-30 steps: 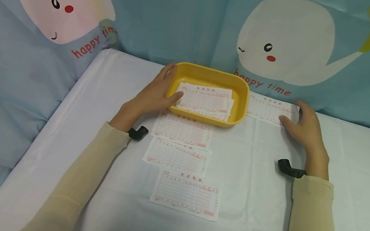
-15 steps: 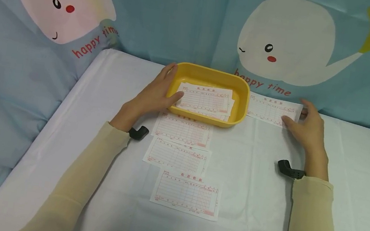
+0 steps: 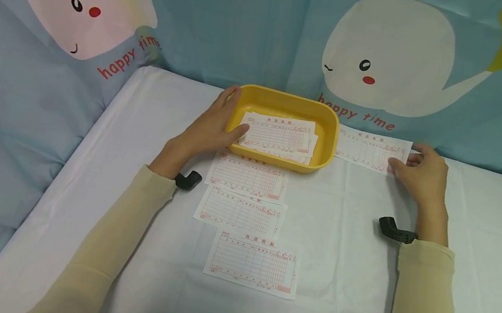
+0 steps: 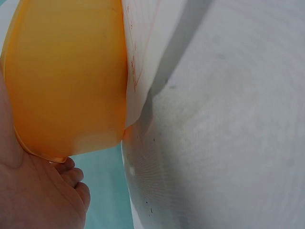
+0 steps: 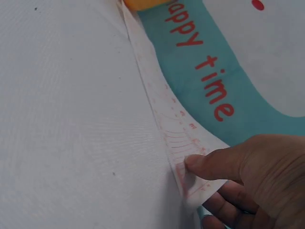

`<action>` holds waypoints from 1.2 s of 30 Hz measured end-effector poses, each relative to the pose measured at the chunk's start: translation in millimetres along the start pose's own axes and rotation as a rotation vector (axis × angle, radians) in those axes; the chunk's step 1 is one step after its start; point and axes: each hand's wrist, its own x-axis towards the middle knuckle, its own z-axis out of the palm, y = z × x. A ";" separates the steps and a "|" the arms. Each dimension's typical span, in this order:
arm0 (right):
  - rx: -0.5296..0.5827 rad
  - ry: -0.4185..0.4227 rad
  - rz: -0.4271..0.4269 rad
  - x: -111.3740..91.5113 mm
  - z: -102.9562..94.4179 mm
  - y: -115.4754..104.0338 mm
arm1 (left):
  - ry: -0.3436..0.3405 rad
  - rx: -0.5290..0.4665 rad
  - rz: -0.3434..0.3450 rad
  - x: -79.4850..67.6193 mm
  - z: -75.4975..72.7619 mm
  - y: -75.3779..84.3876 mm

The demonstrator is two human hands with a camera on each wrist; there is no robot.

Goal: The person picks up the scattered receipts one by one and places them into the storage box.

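Note:
A yellow plastic tray (image 3: 328,135) stands at the back of the table with several red-printed receipt slips (image 3: 278,133) inside. My left hand (image 3: 210,127) grips its left end, thumb over the front rim; the left wrist view shows the tray wall (image 4: 66,76) beside the palm. To the right of the tray lies one receipt slip (image 3: 367,149), whose left end meets the tray's side. My right hand (image 3: 422,172) pinches that slip's right end, thumb on top and fingers beneath. In the right wrist view the pinched slip (image 5: 178,138) bends up at its near end.
Three more receipt slips lie in a column in front of the tray: one partly under it (image 3: 248,177), a middle slip (image 3: 240,211) and a nearest slip (image 3: 252,263). Behind the white-covered table (image 3: 356,299) hangs a blue whale-print cloth (image 3: 259,29).
My right hand has shifted slightly right and now pinches the slip nearer its right edge, which shows more of the slip. My left hand and the tray have stayed put.

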 end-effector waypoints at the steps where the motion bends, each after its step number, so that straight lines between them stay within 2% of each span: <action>1: 0.000 -0.002 0.002 -0.4 -0.9 0.5 | -0.002 -0.004 0.000 0.2 0.0 -0.2; 10: -0.042 -0.053 -0.006 -1.1 -7.3 3.6 | -0.003 0.003 -0.004 0.6 0.8 -0.1; 16: -0.109 -0.128 -0.042 -5.1 -19.9 -1.5 | -0.001 0.003 -0.003 -0.2 0.7 -0.2; 20: -0.141 -0.149 -0.073 -9.1 -29.3 -7.5 | -0.002 0.004 -0.004 -0.6 0.0 0.1; 29: -0.113 -0.132 -0.073 -19.8 -48.1 -21.3 | 0.001 0.000 0.005 -0.1 -2.4 1.4; 36: -0.037 -0.055 -0.075 -34.4 -55.8 -27.1 | -0.010 -0.021 0.000 -0.2 -1.9 1.8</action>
